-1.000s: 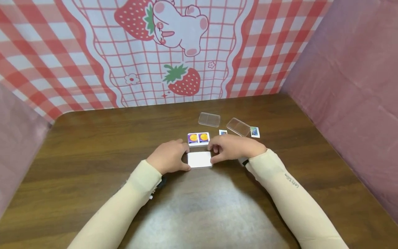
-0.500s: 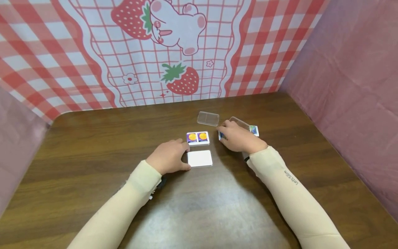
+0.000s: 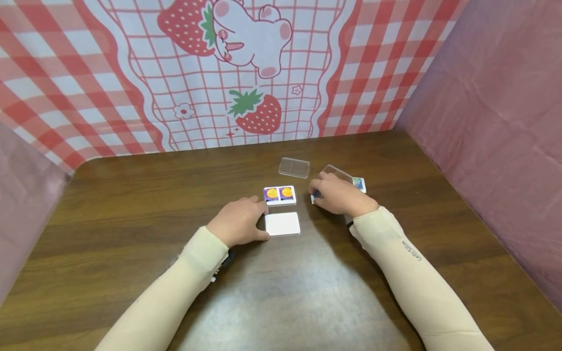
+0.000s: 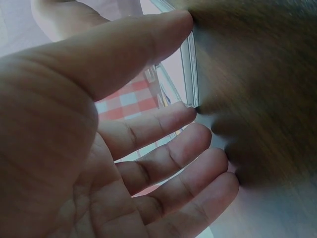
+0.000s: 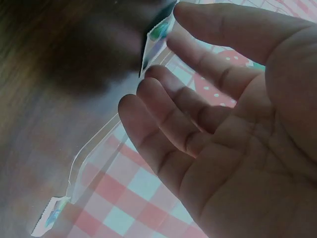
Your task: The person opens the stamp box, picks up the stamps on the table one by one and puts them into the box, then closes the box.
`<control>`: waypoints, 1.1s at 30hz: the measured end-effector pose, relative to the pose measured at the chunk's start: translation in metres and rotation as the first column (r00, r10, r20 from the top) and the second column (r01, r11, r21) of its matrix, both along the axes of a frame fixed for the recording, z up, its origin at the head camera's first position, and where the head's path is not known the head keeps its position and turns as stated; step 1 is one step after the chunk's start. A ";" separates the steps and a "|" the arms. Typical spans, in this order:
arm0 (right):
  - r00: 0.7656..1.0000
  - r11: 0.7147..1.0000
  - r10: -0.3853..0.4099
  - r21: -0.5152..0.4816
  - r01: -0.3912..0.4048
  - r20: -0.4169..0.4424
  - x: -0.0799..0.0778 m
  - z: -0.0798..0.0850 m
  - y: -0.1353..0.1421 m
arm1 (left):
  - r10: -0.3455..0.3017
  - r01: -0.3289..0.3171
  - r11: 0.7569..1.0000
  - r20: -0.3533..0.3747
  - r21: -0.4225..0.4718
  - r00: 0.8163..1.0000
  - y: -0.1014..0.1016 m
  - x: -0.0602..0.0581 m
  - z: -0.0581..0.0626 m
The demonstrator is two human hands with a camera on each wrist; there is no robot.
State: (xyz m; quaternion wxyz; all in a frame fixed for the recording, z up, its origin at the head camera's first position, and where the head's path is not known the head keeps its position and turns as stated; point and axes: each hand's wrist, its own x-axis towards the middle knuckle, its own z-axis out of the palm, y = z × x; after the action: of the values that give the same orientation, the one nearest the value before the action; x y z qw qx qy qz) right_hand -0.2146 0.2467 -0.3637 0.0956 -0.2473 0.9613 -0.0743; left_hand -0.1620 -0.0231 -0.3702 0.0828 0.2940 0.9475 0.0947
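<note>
My left hand (image 3: 239,222) holds the left end of a shallow clear case with a white face (image 3: 283,224), thumb at the near corner and index finger at the far one. Its other fingertips rest at the table in the left wrist view. Just behind lies a matching case showing two purple-and-orange stamps (image 3: 279,194). My right hand (image 3: 340,193) pinches a small blue-green postage stamp with perforated edges (image 5: 157,37) between thumb and index finger; the remaining fingers stay loosely bent. In the head view this hand hides most of that stamp.
A clear plastic lid (image 3: 294,167) lies at the back. Another clear lid (image 3: 338,173) is partly behind the right hand, with a second stamp (image 3: 359,184) at its right end. A checked strawberry cloth (image 3: 259,114) hangs at the wooden table's (image 3: 131,204) back edge.
My right hand has moved from the white-faced case, right and back, onto the stamp, which has since shifted slightly. The left hand has stayed at the case.
</note>
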 end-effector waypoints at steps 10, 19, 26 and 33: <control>0.999 0.999 -0.021 0.041 0.022 -0.032 -0.002 -0.005 0.000 | -0.006 0.006 1.000 -0.014 0.004 1.000 -0.001 0.001 0.000; 0.995 0.995 -0.097 0.003 0.097 0.019 -0.001 -0.001 0.000 | -0.010 0.010 1.000 -0.011 0.008 1.000 -0.001 0.002 0.001; 0.996 0.997 -0.078 -0.005 0.078 0.041 0.001 0.003 0.002 | -0.008 0.008 1.000 -0.006 0.000 1.000 0.000 0.001 0.000; 0.993 0.997 -0.063 -0.027 0.066 0.096 -0.001 0.004 0.003 | -0.006 0.006 1.000 -0.006 0.001 1.000 0.000 0.002 0.001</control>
State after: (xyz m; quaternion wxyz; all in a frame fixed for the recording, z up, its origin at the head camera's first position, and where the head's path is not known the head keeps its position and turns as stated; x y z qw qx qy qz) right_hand -0.2155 0.2499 -0.3601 0.1350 -0.2139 0.9619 -0.1037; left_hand -0.1598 -0.0226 -0.3689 0.0800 0.2974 0.9468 0.0938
